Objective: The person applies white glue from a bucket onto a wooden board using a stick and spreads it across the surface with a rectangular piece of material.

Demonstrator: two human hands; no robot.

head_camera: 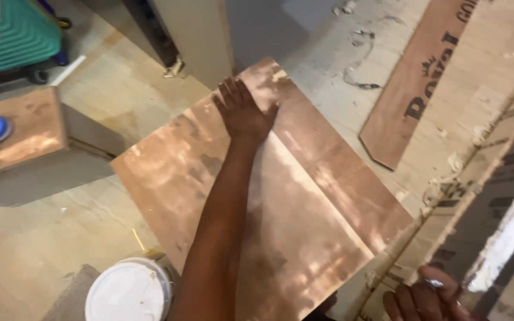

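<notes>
Your left hand [242, 113] lies flat, fingers spread, on the copper-brown laminate sheet [304, 196] | right hand [426, 300] curls on a board edge [507, 238], well right of it.

A large reddish-brown laminate sheet [304, 202] lies flat and glossy, set diagonally, its far corner pointing away. A straight seam runs down its middle. A left hand [242, 113] rests palm-down near that far corner.
</notes>
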